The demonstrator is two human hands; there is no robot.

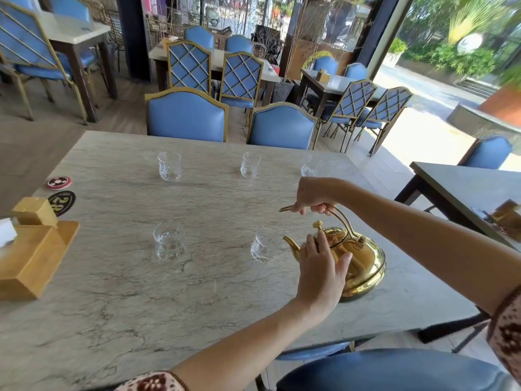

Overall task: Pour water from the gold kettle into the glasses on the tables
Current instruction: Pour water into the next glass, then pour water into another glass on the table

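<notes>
The gold kettle (363, 263) is tilted over the marble table (197, 292), its spout at the rim of the near right glass (265, 244). My right hand (313, 197) grips the kettle's tall handle from above. My left hand (324, 266) lies flat against the kettle's lid and body. A second glass (169, 241) stands at the near left. Three more glasses stand along the far side: one at the left (169, 166), one in the middle (250, 165), one at the right (310, 165), partly behind my right hand.
A wooden tissue box and holder (31, 249) sit at the table's left edge beside two round coasters (60, 193). Blue chairs (186, 115) stand behind the table, and one is below me. Another table (468, 193) is at the right.
</notes>
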